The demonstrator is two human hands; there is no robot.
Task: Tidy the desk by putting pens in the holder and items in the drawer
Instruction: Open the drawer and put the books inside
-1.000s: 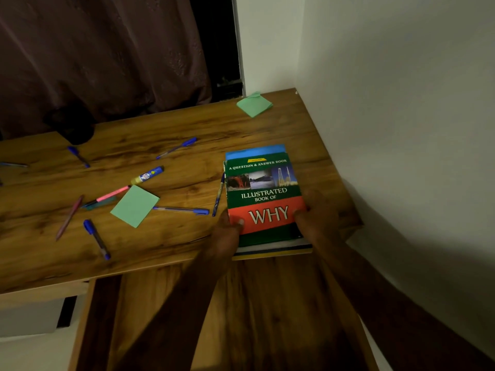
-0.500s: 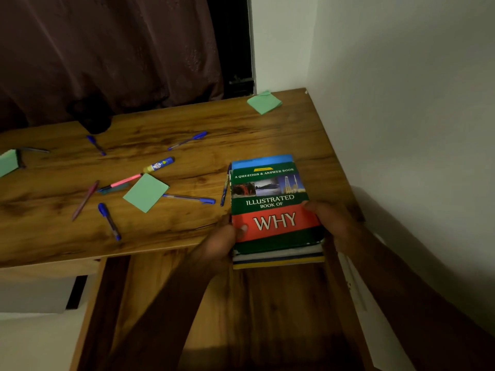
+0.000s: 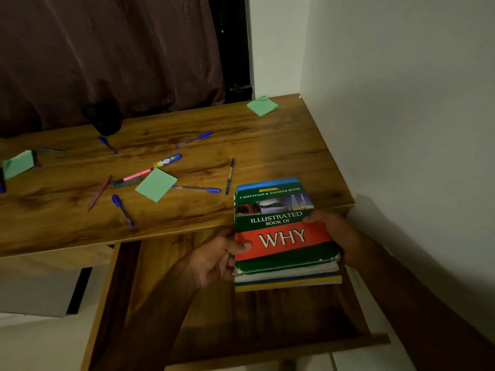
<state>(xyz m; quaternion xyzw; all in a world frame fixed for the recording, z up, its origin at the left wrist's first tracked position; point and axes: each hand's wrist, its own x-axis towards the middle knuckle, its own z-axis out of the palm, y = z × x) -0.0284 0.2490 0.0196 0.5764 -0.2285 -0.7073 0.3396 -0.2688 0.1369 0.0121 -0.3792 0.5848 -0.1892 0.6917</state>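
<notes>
We gripped the books from both sides, fingers of left hand and right hand curled round the stack, its far end over the surface, near end above the open drawer; risk judged: lower books sliding out, landing askew.

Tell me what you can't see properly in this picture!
All in the head view:
- Books under the top book: covers hidden by it; only edges show.
- Holder: too dark against the curtain to see inside.
- Pen at the left: cut off by the picture's edge.
- Drawer floor: partly hidden by the books.
</notes>
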